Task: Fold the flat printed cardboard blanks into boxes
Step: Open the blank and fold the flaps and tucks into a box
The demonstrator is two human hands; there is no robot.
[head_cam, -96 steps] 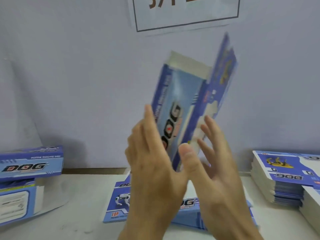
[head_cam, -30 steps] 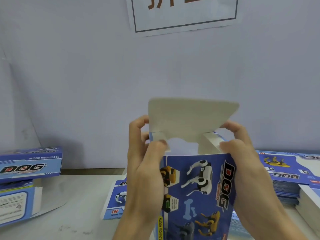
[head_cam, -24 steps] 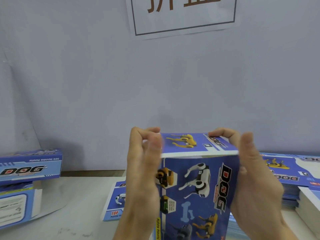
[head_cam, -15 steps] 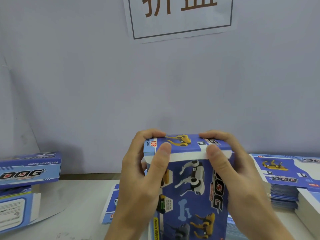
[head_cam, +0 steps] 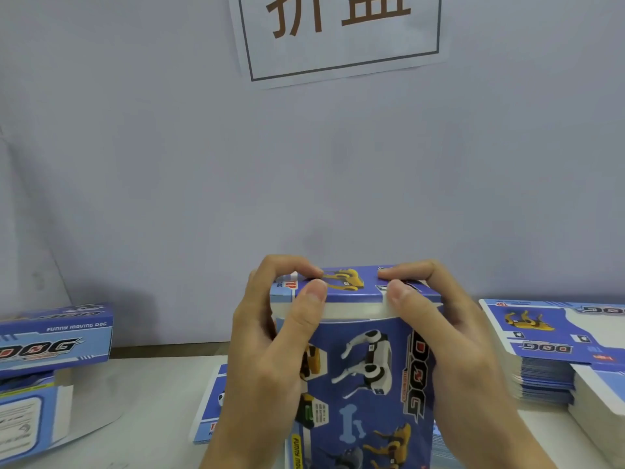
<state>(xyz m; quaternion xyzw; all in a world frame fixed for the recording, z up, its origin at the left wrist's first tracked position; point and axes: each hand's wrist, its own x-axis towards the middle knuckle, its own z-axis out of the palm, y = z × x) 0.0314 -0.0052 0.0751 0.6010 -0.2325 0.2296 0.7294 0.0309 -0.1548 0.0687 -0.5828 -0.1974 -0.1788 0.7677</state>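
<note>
Head view, left to right. Far left of the frame: two done boxes [head_cam: 55, 336] stacked on the table [head_cam: 142, 411], well apart from the hands. Lower middle: the left hand [head_cam: 267, 350] grips the box [head_cam: 358, 374] that stands up w/ its dog pics facing us. Fingers curl over the top flap [head_cam: 351, 292], thumb on the front edge. A white strip [head_cam: 355, 311] shows under the flap, so the tuck tab prob isn't all the way in yet. To do it well: push the tab down evenly w/ both thumbs, keep the sides square, don't squash the front. The right hand [head_cam: 449, 346] holds the other top corner the same way, fingers curled on the box. Under the box lies a flat blank [head_cam: 211, 411], partly hidden. Far right: a tall stack of blanks [head_cam: 548, 353], near the right wrist. It could get bumped. Upper middle: a paper sign [head_cam: 341, 35] on the wall.
</note>
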